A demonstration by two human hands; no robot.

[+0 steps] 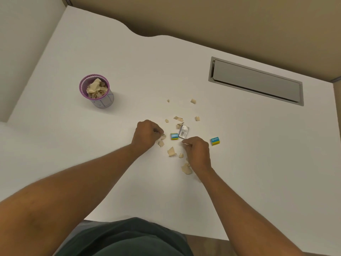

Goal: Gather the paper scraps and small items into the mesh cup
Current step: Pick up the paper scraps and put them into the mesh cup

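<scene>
Two small blue-and-yellow boxes lie on the white counter (239, 163); the right box (215, 141) reads "apsara", and the left box (174, 136) carries print too small to read. A silver packet (184, 132) touches the left box. The left hand (146, 134) is curled, pinching a paper scrap (163, 137). The right hand (198, 150) is curled with fingertips pressed on a white scrap. Loose paper scraps (171, 151) lie scattered between and beyond both hands. The purple mesh cup (96, 91) stands upright, well apart to the left, filled with crumpled paper. A grey cable hatch (256, 81) sits recessed at the right rear.
</scene>
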